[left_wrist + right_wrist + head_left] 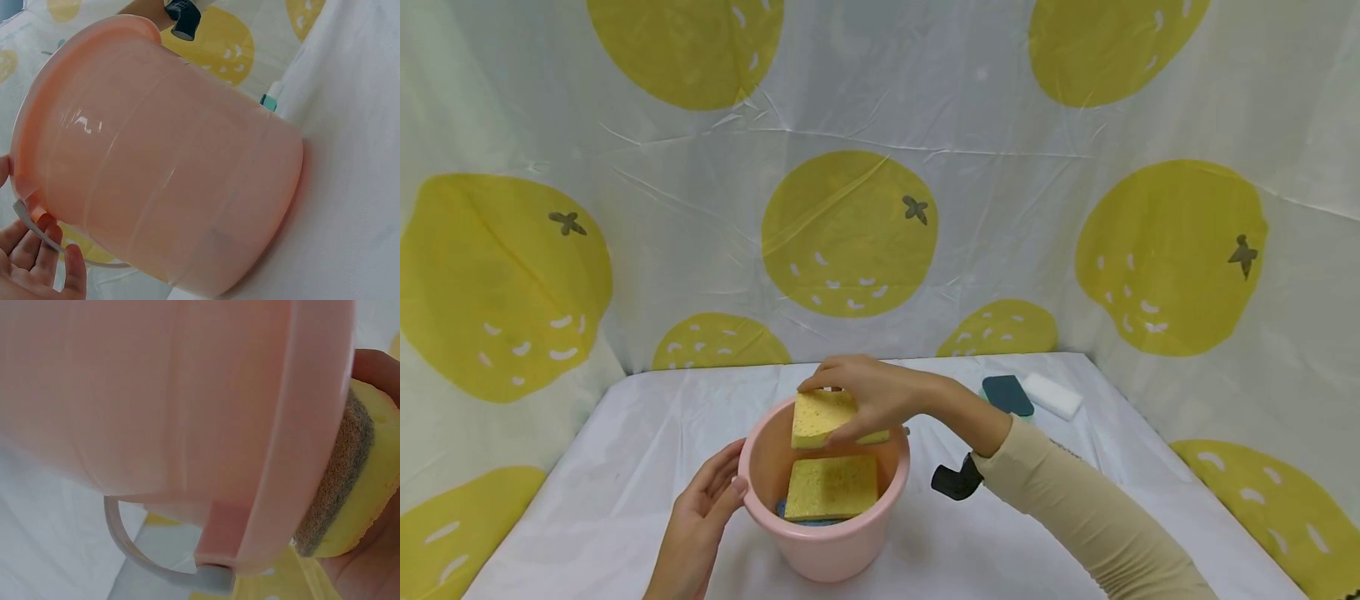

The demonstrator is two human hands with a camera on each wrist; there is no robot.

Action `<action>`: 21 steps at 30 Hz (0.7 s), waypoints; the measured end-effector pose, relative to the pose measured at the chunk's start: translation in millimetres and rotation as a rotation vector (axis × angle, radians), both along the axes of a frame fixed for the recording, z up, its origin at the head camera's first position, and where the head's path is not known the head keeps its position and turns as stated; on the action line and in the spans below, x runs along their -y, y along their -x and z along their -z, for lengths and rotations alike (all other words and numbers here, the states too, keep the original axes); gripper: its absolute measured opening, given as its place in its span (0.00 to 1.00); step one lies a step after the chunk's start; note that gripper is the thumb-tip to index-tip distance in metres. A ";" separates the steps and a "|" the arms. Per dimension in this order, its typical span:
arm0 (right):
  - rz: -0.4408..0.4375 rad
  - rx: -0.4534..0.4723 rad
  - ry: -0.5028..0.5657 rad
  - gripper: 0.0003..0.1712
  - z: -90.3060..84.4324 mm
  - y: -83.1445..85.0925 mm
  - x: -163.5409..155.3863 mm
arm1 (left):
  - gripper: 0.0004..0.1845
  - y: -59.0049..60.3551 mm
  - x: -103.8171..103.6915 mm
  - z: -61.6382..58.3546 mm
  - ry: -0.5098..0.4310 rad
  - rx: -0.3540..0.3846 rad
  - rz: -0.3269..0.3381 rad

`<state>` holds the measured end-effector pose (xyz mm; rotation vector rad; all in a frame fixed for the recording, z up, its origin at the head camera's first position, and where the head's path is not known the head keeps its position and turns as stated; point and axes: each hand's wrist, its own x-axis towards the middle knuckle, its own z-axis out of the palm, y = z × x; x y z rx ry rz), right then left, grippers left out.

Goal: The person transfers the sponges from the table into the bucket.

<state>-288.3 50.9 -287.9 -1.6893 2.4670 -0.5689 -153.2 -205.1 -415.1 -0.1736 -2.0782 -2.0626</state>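
A pink bucket stands upright on the white-covered table. At its left side my left hand grips the rim by the handle mount, thumb on top and fingers beneath; the grey bucket handle hangs beside those fingers. My right hand holds a yellow sponge over the far part of the bucket's mouth. A brownish-grey scouring layer shows on that sponge in the right wrist view. Inside the bucket lies another yellow sponge, with something blue partly hidden under it.
Beyond my right forearm, a dark green-topped scrub sponge and a white sponge block lie on the table. A black strap piece sticks out at my right wrist. Lemon-print cloth hangs behind and on both sides.
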 end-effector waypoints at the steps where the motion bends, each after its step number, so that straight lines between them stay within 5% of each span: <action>1: 0.000 -0.003 -0.006 0.38 -0.1 -0.6 1.0 | 0.25 0.2 0.0 0.0 0.002 0.002 -0.001; 12: 0.047 -0.001 -0.076 0.45 -0.2 -3.0 5.1 | 0.25 1.2 0.7 1.6 -0.007 -0.018 0.008; 21: 0.036 0.003 -0.067 0.38 4.2 -2.4 -3.8 | 0.23 0.5 0.1 2.8 -0.015 -0.049 0.002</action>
